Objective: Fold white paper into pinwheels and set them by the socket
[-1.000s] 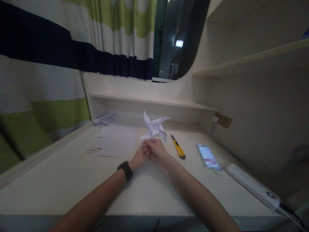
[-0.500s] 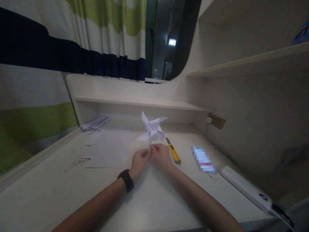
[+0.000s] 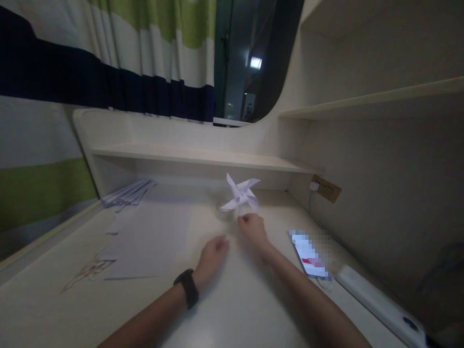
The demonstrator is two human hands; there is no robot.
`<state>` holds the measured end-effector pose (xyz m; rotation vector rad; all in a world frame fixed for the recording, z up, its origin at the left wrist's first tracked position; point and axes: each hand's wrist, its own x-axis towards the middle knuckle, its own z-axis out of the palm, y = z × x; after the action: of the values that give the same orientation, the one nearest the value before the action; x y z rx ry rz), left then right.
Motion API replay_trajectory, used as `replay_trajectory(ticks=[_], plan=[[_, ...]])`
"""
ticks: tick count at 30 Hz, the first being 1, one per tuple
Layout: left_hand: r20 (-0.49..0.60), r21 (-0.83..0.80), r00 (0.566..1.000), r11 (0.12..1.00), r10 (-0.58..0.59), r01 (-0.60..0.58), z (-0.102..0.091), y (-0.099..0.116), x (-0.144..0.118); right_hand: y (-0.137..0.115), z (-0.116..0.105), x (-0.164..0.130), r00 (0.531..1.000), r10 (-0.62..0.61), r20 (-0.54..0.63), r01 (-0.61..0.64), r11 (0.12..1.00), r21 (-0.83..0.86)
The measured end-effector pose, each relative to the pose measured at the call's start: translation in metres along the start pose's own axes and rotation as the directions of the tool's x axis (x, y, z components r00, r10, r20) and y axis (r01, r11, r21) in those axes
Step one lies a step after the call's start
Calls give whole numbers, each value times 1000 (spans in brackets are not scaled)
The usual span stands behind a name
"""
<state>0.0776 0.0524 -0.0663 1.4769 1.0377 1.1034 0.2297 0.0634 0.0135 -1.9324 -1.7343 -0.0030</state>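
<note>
A white paper pinwheel (image 3: 241,194) stands upright near the middle of the desk, its blades spread. My right hand (image 3: 253,228) is shut on the pinwheel, gripping its stick just under the blades. Lower and to the left, my left hand (image 3: 213,252) is apart from it, fingers curled in with nothing visible in them; it is slightly blurred. A dark watch (image 3: 187,288) is on the left wrist. Behind the pinwheel lies a pale ring (image 3: 223,211) that looks like a roll of tape. The yellow utility knife cannot be seen now.
White paper sheets (image 3: 148,241) lie on the left, with folded paper strips (image 3: 126,193) behind and thin pale sticks or bands (image 3: 89,270) in front. A phone (image 3: 308,253) and a long white power strip (image 3: 377,299) are on the right. A low shelf (image 3: 203,154) spans the back.
My left hand has let go of the pinwheel's stick and drawn back. My right hand has moved the pinwheel right. The ring now shows, the knife no longer does, and the view has shifted somewhat.
</note>
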Motion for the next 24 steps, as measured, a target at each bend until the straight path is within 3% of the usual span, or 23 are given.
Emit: replay_trajectory(ticks=[5,11,17,24], plan=[[-11,127,993,985,118,-116,4,-7,-12,54,-9,44,979,150,138,-117,969,-219],[20,155,991,979,135,-136,8,-9,-16,101,-9,79,942,265,207,-191,928,-319],[40,153,989,977,145,-149,8,-10,-16,108,-6,96,904,252,344,-131,932,-339],[51,180,989,973,137,-144,10,-7,-18,106,-9,96,851,262,454,-94,928,-360]])
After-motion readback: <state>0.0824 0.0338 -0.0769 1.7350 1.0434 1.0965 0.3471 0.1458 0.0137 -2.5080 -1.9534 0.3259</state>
